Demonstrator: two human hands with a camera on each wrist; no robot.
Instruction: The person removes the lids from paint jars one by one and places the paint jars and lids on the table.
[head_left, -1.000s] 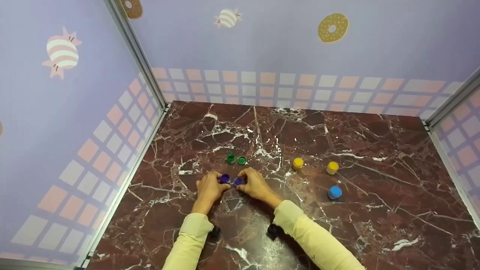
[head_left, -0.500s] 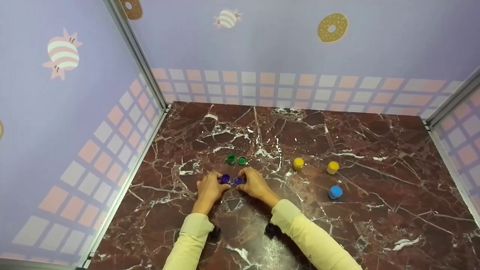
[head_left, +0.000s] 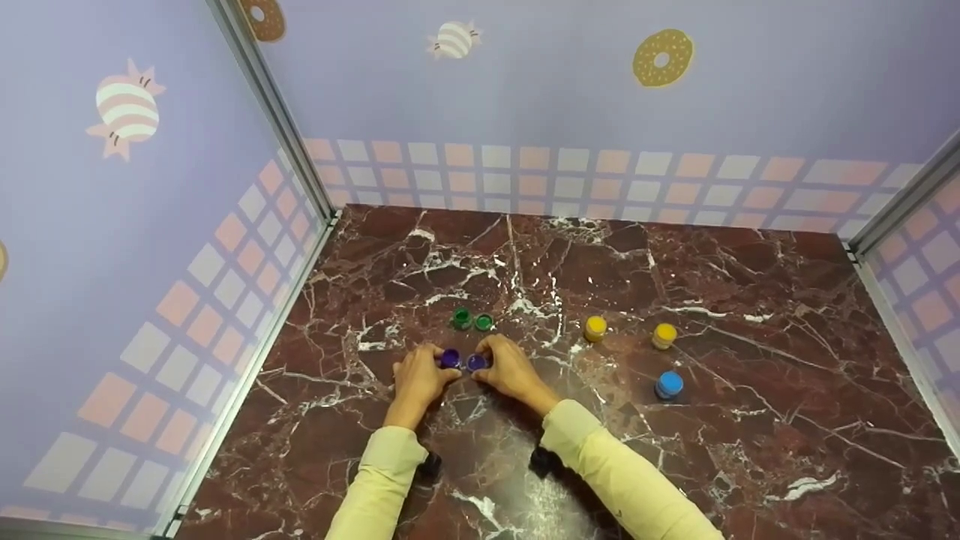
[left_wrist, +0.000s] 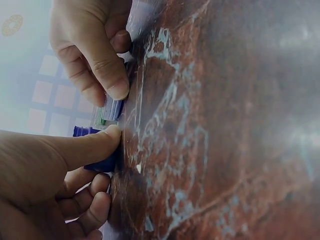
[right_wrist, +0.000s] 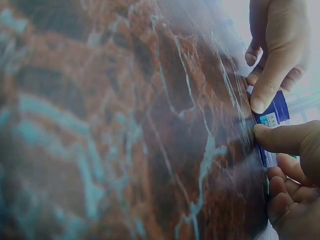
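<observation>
My left hand [head_left: 417,381] pinches a small open purple paint jar [head_left: 450,358] between thumb and fingers, low at the marble tabletop. In the right wrist view the jar [right_wrist: 272,116] shows a small label on its side. Just to its right, my right hand [head_left: 513,370] grips the small round purple lid [head_left: 477,363], which looks turned inner side up. In the left wrist view this lid [left_wrist: 113,109] has a clear rim, partly covered by the thumb. Jar and lid sit side by side with the thumbs near each other.
Behind the hands stand an open green paint jar [head_left: 462,319] and its green lid [head_left: 484,322]. To the right are two yellow-topped jars [head_left: 595,328] [head_left: 664,336] and a blue-topped jar [head_left: 669,385]. Patterned walls [head_left: 480,105] border the marble tabletop [head_left: 750,300].
</observation>
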